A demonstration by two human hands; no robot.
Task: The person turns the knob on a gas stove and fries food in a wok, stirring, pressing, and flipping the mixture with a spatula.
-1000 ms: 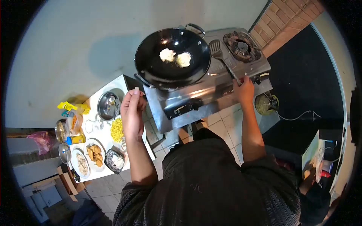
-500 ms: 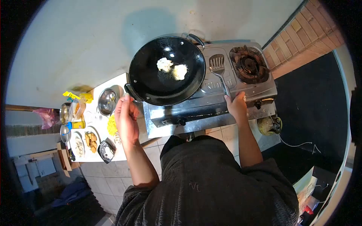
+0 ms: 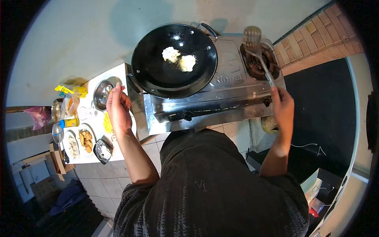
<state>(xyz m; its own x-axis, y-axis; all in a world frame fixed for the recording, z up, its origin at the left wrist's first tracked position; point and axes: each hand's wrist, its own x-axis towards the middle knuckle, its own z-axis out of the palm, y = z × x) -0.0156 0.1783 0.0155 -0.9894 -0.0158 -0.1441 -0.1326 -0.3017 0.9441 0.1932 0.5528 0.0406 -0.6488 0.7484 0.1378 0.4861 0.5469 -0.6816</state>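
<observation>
A black wok (image 3: 158, 81) with two loop handles sits over the left side of the stove. Two pale, whitish pieces of food (image 3: 187, 63) lie inside it, their kind unclear. My right hand (image 3: 282, 108) grips a slotted spatula (image 3: 265, 65) by the handle end, its head raised over the right burner (image 3: 258, 73). Left of the wok, apart from its near handle (image 3: 135, 83), my left hand (image 3: 119, 110) is loosely bent with fingers apart and nothing visible in it. Behind my left fingers stands a metal bowl (image 3: 102, 94).
On the white side table (image 3: 120, 73) at left are a plate of browned food pieces (image 3: 85, 139), a dark dish with white residue (image 3: 103, 151), yellow food and a yellow container (image 3: 71, 123). The steel stove (image 3: 231, 93) adjoins a wall and brick edging (image 3: 316, 31).
My right hand has lifted the spatula from the stove top and moved it right. My left hand has come away from the wok's handle. The view has shifted slightly.
</observation>
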